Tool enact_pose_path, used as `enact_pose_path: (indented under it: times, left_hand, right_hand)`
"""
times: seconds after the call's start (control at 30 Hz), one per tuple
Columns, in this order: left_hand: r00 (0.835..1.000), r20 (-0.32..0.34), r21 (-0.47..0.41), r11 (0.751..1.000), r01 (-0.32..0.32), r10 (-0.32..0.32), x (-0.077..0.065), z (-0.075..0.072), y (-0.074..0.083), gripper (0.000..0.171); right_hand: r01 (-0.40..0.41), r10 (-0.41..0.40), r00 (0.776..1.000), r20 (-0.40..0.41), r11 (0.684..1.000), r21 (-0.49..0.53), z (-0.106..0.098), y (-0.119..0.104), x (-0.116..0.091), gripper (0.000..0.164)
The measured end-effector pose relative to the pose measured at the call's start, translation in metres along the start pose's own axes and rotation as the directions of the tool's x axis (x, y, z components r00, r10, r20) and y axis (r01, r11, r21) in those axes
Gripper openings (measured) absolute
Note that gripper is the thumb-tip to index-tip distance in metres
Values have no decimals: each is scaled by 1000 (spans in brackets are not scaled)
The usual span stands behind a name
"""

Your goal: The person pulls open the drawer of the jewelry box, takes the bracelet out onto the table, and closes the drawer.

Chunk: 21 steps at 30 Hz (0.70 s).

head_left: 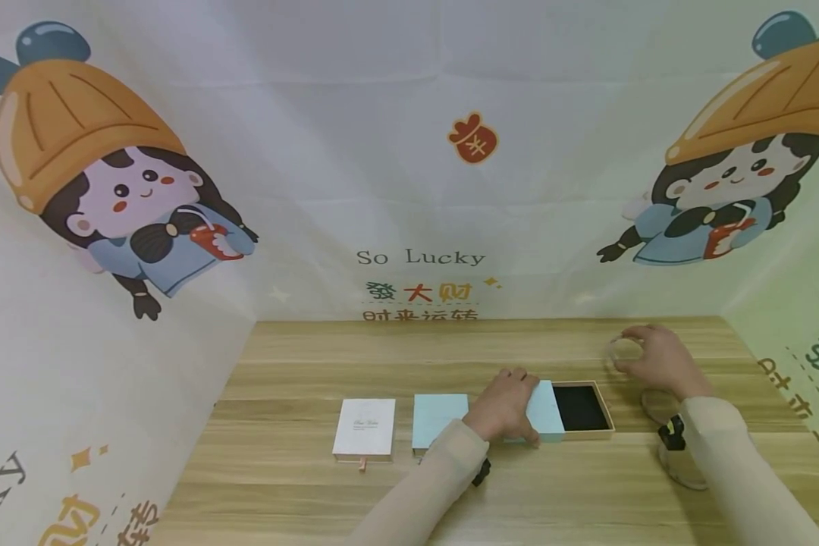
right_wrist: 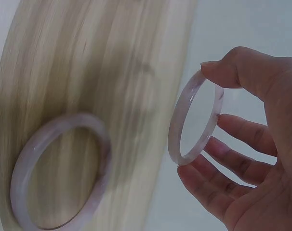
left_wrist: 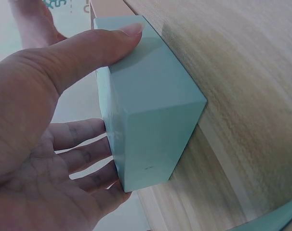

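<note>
My left hand (head_left: 505, 406) grips a light blue drawer-style box (head_left: 544, 409) lying on the wooden table. In the left wrist view the thumb presses one side of the box (left_wrist: 158, 139) while the fingers lie along another. Its inner drawer (head_left: 578, 408), lined in black, sticks out to the right with nothing in it. Further right, my right hand (head_left: 662, 360) holds a pale lilac bangle (right_wrist: 179, 122) above the table, thumb on one edge and fingertips on the opposite one. Another bangle (right_wrist: 19, 180) lies on the wood below.
To the left stand a second light blue box (head_left: 440, 415), partly behind the left forearm, and a white box (head_left: 365, 425) with a small pull ribbon. A further bangle (head_left: 679, 481) lies by the right forearm. Printed cloth (head_left: 409, 174) surrounds the table.
</note>
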<state>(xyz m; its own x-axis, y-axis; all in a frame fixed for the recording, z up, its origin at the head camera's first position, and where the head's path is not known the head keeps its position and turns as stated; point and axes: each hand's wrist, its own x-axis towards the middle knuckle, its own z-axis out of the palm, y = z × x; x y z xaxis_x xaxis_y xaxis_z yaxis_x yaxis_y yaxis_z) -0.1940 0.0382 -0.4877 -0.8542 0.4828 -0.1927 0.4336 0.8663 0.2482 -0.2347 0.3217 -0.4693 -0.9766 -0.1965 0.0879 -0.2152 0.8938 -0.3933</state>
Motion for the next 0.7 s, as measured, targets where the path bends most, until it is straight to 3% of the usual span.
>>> enact_pose_path:
  times: [0.23,0.7]
  left_hand:
    - [1000,-8,9,1000,-12,12,1,0,0,97]
    - [1000,-8,1,1000,-7,7,1,2,-1,98]
  right_hand:
    - [-81,81,995,59,997,3,4,21,2,62]
    - [-94,94,991,94,996,-3,7,36,-1,60]
